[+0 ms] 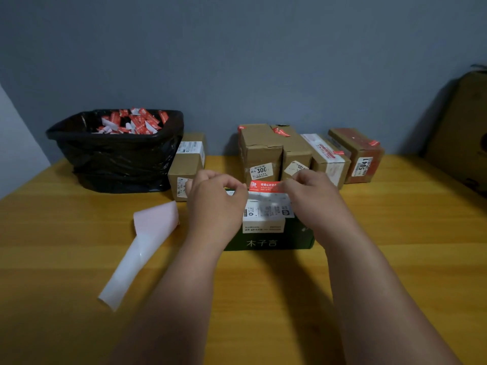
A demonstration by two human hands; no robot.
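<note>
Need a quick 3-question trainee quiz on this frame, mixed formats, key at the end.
1. True or false: the left hand and the right hand both pinch the red sticker over the green box.
2. Where does the black-lined bin stand on the table? A) far left B) far right C) on top of the green box
3. Fill in: the parcel right behind the green box bears a tag with the big number ___.
Key: 1 true; 2 A; 3 300.
</note>
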